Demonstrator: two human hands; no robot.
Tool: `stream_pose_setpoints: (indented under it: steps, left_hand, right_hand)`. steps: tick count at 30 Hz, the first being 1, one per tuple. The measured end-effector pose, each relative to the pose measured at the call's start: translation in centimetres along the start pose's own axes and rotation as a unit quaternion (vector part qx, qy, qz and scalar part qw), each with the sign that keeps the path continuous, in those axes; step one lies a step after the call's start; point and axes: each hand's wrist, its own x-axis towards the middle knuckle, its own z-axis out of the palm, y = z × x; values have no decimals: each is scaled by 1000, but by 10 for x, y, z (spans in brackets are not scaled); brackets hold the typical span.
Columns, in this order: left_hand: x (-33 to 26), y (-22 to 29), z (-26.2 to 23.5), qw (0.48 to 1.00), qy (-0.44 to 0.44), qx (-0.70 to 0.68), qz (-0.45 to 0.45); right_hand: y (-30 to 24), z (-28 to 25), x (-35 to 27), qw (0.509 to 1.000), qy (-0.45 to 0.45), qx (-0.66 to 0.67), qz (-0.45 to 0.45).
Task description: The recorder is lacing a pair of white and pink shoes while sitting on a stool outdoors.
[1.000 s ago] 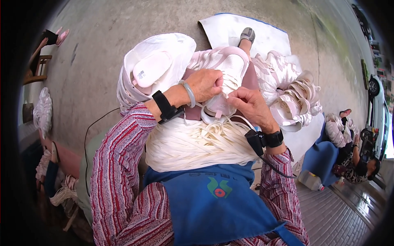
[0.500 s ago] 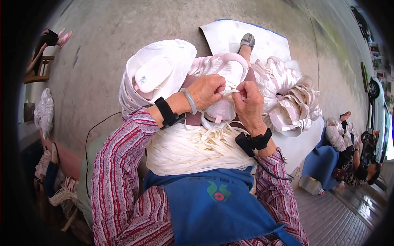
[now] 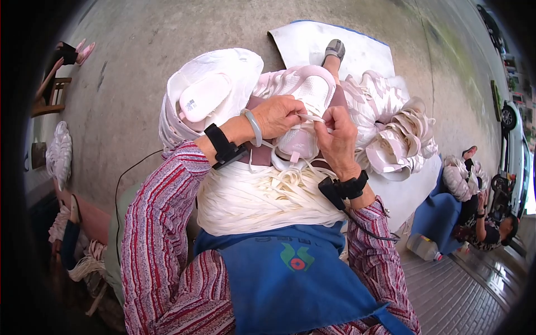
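Head view: concrete floor (image 3: 139,67) carries a white sheet (image 3: 312,42) and a pile of white shoe uppers (image 3: 402,134). A blue apron (image 3: 290,285) covers the lap, with a bundle of white laces (image 3: 257,195) above it. A pale pink shoe (image 3: 304,106) rests on the knees. Left hand (image 3: 279,114) and right hand (image 3: 335,134), close together, pinch one white lace (image 3: 309,118) over the shoe.

A small label (image 3: 191,104) with dark print sits on the pale pink insole lying atop the white pile at the left. The blue apron (image 3: 290,279) carries a green-and-red emblem (image 3: 297,259) under a row of dark lettering. A clear plastic bottle (image 3: 422,247) lies at the right.
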Motion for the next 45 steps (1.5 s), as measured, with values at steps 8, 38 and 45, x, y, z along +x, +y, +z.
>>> stream_pose_setpoints:
  steps: [8,38,45]
  left_hand:
    - [3,21,-23,944,-139,-164,-250]
    - [-10,15,3,975,-49,-92,-195]
    - [-11,6,19,994,25,91,-48]
  right_hand:
    - [0,-2,-3,1000,0,-4,10]
    - [46,-75,-21,985,-106,-128,-52]
    - [63,-129,-59,970,-52,-229,-67]
